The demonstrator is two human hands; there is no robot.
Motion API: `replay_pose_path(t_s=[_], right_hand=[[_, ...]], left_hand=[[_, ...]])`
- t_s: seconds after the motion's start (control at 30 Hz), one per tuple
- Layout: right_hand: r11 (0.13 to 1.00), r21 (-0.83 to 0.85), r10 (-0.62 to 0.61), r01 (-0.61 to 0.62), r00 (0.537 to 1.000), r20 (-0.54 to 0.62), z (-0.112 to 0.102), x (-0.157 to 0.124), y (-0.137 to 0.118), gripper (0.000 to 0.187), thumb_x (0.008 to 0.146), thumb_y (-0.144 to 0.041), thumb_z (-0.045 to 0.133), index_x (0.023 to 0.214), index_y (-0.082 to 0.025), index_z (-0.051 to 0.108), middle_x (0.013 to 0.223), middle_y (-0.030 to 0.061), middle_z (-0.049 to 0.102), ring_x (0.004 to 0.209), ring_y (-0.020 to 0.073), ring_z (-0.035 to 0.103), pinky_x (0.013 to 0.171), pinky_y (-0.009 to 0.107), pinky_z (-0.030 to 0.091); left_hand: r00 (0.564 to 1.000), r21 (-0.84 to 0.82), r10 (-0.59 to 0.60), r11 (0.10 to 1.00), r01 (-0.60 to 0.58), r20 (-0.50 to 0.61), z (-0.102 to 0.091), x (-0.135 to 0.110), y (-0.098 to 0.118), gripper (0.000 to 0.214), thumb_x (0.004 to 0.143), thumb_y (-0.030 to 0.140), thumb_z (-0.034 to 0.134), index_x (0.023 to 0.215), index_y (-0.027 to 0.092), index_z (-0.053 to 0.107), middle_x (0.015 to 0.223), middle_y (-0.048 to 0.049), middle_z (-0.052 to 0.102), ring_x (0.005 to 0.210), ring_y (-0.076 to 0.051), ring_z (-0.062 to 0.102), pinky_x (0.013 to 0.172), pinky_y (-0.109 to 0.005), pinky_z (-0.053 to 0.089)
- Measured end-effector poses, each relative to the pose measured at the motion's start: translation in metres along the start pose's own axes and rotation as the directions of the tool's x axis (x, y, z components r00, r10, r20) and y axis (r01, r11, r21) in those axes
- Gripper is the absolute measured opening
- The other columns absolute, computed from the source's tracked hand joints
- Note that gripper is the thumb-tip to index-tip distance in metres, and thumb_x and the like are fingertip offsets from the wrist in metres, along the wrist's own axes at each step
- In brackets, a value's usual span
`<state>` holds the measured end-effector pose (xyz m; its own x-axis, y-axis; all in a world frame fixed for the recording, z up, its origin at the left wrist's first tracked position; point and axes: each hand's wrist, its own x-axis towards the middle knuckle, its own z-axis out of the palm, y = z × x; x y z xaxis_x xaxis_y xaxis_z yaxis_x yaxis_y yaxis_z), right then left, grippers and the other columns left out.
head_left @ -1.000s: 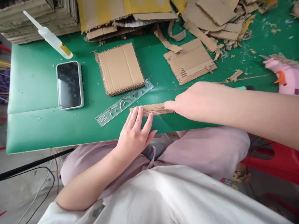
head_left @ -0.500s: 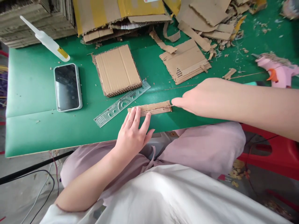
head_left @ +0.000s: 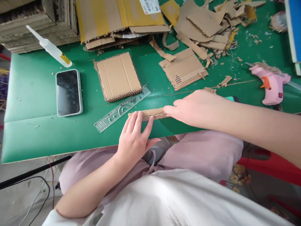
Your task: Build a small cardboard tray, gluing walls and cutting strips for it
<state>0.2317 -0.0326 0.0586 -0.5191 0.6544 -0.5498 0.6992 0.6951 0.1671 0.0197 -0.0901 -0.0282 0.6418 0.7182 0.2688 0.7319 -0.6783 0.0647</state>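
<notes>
A narrow stack of cardboard strips point(head_left: 154, 113) lies near the front edge of the green table point(head_left: 35, 131). My left hand point(head_left: 135, 138) lies flat with its fingers stretched onto the strip's left end. My right hand point(head_left: 195, 108) reaches in from the right, fingers closed together over the strip's right end. A green object point(head_left: 231, 99) shows just behind the right hand; whether the hand holds it is hidden.
A clear plastic ruler point(head_left: 122, 109) lies just left of the strip. Behind it sit a square cardboard stack point(head_left: 118, 76), a phone point(head_left: 69, 92), a white glue bottle point(head_left: 50, 48), cardboard scraps point(head_left: 183, 69) and a pink glue gun point(head_left: 270, 82). My lap is below the table edge.
My right hand slid back left along the strip and now covers its right end, after drawing off it half a second ago. The left hand stayed put.
</notes>
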Motion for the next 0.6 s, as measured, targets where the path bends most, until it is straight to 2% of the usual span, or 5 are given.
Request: replay_pose_path(t_s=[0.13,0.4,0.6], right_hand=[[1.0,0.021,-0.012,0.011,1.0,0.004,-0.004,0.01,-0.005,0.028,0.091,-0.018,0.037,0.111,-0.019,0.057,0.074,0.006,0.066,0.058,0.0152,0.056,0.051,0.028,0.024],[0.998,0.05,-0.039,0.041,0.998,-0.04,0.0,0.013,-0.009,0.03,0.09,-0.016,0.039,0.115,-0.018,0.056,0.076,0.0081,0.067,0.061,0.0158,0.058,0.052,0.027,0.027],[0.999,0.011,-0.054,0.053,0.998,0.029,-0.004,0.01,-0.007,0.029,0.086,-0.012,0.039,0.109,-0.015,0.057,0.07,0.0079,0.064,0.058,0.0183,0.059,0.049,0.027,0.024]], left_hand=[[1.0,-0.09,0.015,0.996,-0.013,0.016,0.005,0.0,0.001,0.07,0.084,0.06,0.049,0.133,0.009,0.045,0.139,-0.0266,0.046,0.133,-0.038,0.04,0.107,-0.057,0.035],[0.999,-0.085,0.034,0.996,-0.034,-0.002,0.01,-0.002,0.0,0.07,0.084,0.057,0.052,0.132,0.007,0.045,0.137,-0.0292,0.047,0.133,-0.04,0.04,0.106,-0.058,0.035],[1.0,-0.104,0.023,0.994,-0.022,0.008,0.012,-0.004,-0.002,0.068,0.084,0.054,0.053,0.135,0.011,0.041,0.142,-0.0256,0.043,0.137,-0.038,0.035,0.109,-0.057,0.032]])
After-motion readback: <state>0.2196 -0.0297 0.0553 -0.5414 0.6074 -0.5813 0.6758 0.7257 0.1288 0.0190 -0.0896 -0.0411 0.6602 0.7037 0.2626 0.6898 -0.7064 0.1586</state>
